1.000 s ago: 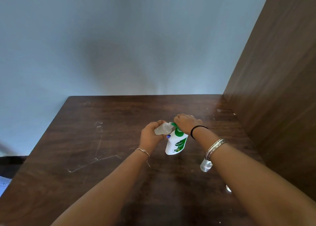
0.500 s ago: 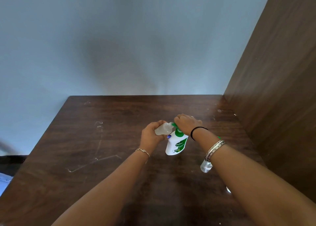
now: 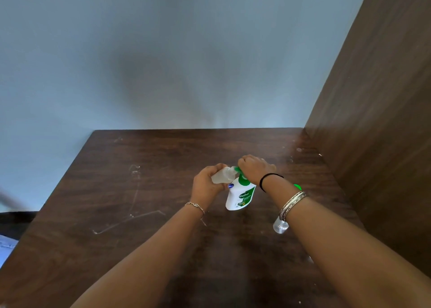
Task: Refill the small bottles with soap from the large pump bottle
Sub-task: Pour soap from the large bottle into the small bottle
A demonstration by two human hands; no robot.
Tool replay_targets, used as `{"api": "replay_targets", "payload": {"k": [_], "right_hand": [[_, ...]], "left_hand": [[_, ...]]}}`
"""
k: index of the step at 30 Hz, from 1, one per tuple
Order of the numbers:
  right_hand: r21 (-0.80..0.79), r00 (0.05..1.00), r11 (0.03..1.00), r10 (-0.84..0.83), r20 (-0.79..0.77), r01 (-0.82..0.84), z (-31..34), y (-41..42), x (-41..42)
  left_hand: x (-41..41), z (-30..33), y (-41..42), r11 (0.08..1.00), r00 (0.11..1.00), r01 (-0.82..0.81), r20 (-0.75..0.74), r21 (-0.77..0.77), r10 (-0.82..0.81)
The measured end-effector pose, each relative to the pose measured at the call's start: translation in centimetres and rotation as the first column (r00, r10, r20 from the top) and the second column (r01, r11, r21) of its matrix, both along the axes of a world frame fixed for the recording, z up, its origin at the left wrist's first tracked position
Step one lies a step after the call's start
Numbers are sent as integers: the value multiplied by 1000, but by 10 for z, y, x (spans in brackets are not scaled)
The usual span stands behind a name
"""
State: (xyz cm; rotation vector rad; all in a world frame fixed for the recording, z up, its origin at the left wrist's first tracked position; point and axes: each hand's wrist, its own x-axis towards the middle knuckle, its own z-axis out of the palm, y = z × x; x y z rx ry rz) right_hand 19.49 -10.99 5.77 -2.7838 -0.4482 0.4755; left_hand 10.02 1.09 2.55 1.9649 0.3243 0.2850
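We are in the middle of a fill: our left hand [image 3: 206, 183] is curled round one small bottle [image 3: 222, 176], tipping its mouth up against the green spout of the large pump bottle [image 3: 240, 194], while our right hand [image 3: 255, 168] sits closed over the pump head, fingers folded down on it. The two hands are close together, almost touching, over the pump bottle, which stands a little tilted on the wooden table [image 3: 144, 226], towards its far right. We judge that the next move calls for steady presses on the pump with the small bottle's mouth kept tight under the spout, since any slip would put soap on the table; how full the small bottle is we cannot tell. Counting: one pump bottle; one small bottle in hand; a second small bottle [image 3: 280, 226] standing near our right forearm, partly hidden by it; and one green cap [image 3: 297, 187] just showing behind the right wrist.
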Motion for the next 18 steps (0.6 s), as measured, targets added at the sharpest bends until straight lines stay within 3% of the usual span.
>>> {"api": "replay_targets", "payload": {"k": [18], "right_hand": [[-62, 999, 998, 29, 35, -27, -4, 1, -1]], "left_hand": [[0, -1, 0, 1000, 1000, -16, -18, 24, 17]]}}
